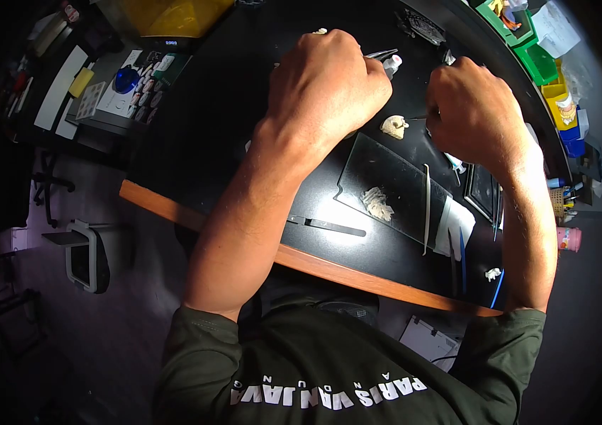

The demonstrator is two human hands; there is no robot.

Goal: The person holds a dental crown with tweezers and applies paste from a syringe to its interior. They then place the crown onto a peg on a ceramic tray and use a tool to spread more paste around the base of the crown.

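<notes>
My left hand (329, 85) is closed in a fist over the far part of the black tabletop. A bit of off-white material (320, 31) shows just beyond its knuckles, but what the fingers hold is hidden. My right hand (474, 113) is also closed, farther right, its fingers turned away from view. Between and below the hands stands a small cream-coloured moulded piece (394, 127), touched by neither. Beside the left thumb are a dark pointed metal tool (381, 53) and a white-capped tube (392, 65). Nearer me lies a glass plate (393, 170) bearing a crumpled pale lump (377, 204).
A flat metal blade tool (327, 226) lies near the wooden table edge (357, 276). A pale stick (426, 209) crosses the plate beside white paper (457, 223). Blue sticks (463, 262) lie at right. Green bins (535, 60) and a yellow bin (557, 92) line the far right.
</notes>
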